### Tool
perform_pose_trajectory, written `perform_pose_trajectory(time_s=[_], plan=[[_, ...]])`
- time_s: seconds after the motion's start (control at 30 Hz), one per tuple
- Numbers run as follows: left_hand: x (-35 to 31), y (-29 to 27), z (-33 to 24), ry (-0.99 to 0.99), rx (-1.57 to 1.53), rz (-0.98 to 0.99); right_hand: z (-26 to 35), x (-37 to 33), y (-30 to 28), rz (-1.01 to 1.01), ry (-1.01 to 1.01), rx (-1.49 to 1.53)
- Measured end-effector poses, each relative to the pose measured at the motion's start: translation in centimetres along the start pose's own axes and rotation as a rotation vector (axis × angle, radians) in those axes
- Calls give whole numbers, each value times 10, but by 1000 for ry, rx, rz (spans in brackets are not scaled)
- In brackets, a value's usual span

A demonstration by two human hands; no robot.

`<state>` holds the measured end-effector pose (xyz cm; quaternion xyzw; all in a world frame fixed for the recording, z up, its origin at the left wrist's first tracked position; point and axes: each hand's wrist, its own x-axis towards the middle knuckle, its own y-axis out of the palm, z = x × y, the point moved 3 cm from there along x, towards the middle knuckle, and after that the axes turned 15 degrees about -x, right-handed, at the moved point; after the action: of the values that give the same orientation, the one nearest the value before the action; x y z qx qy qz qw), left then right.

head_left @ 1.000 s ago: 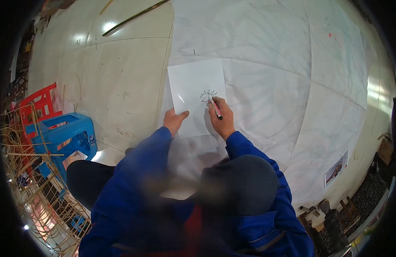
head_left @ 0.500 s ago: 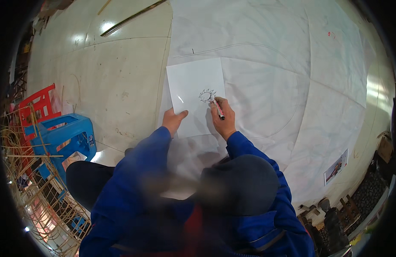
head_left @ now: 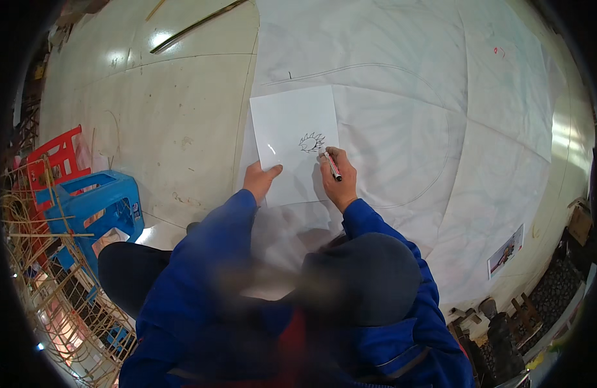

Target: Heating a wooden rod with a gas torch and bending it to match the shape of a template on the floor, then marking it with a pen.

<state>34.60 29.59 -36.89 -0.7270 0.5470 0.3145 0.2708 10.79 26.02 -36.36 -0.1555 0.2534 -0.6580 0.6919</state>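
Observation:
A white sheet of paper (head_left: 292, 115) lies in front of me, tilted slightly. My left hand (head_left: 259, 180) grips its lower left edge, thumb on top and the other fingers out of sight below. Between the fingers of my right hand (head_left: 340, 179) is a marker pen (head_left: 333, 165), white and red with a black end. Its tip is close to a black line drawing (head_left: 312, 143) of a ring with flame-like spikes; whether it touches the paper I cannot tell.
Under the paper spreads a large white cloth (head_left: 402, 161) with faint curved pencil lines. At left stand a blue plastic stool (head_left: 95, 204), a red stool (head_left: 59, 155) and a bamboo-strip frame (head_left: 65, 304). A printed picture (head_left: 506, 252) lies at right, a long strip (head_left: 198, 27) at far left.
My right hand with the marker pen has shifted slightly to the right. My left hand keeps its grip on the paper, and the drawing looks nearly the same.

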Motion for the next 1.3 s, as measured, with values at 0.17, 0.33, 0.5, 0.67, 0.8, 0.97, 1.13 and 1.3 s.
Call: perform_pose_trajectory(time_s=[0.17, 0.33, 0.5, 0.67, 0.8, 0.97, 1.13, 1.3], plan=[[1, -2, 1, 13, 4, -3, -1, -4, -1, 10, 52, 96], [1, 0, 0, 1, 21, 4, -4, -8, -2, 16, 52, 81], [1, 0, 0, -1, 11, -3, -4, -7, -3, 22, 26, 18], [1, 0, 2, 16, 0, -3, -4, -11, -5, 66, 56, 71], [2, 1, 1, 23, -17, 13, -3, -11, -6, 49, 5, -12], [1, 2, 0, -25, -21, 9, -3, -11, -7, 51, -10, -33], [1, 0, 2, -12, -32, 20, 2, -16, -5, 96, -42, -84], [2, -1, 4, 3, -13, 11, 3, -15, -2, 87, -23, -82]])
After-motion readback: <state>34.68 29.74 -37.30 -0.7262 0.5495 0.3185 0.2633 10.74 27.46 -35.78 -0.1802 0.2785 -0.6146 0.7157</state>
